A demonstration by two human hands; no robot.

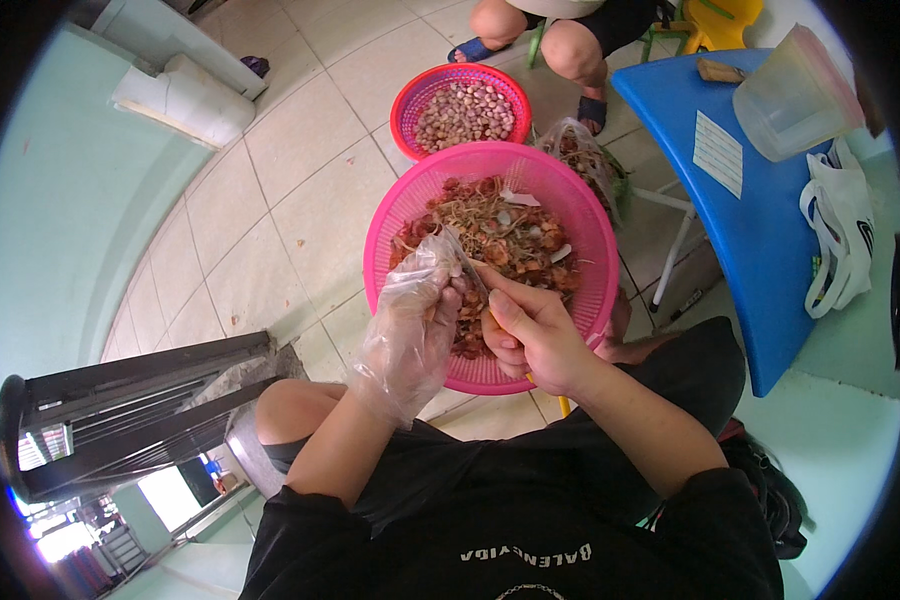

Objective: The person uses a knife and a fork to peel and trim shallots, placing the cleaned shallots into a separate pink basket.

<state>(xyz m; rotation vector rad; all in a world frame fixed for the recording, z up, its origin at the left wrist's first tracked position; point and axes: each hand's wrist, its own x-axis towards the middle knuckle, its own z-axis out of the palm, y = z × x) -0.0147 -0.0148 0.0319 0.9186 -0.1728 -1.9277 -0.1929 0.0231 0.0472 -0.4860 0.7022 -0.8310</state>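
My left hand [415, 310], in a clear plastic glove, is closed with its fingers curled in above a large pink basket [378, 240]. What it pinches is hidden by the fingers and the glove. Bare and closed, my right hand [532, 330] grips a small knife [467, 268], whose thin blade lies against the gloved fingers. Below both hands, the basket holds a heap of reddish-brown skins and stringy dry roots [500, 230], with a few pale scraps on top.
Beyond stands a red basket [398, 112] of small pale-purple shallots [465, 115]. Beside it is a plastic bag [575, 145] of rooty bulbs. A blue table [715, 235] at right bears a clear tub [792, 100] and white bag [840, 235]. Another person's legs [570, 50] are at the far side.
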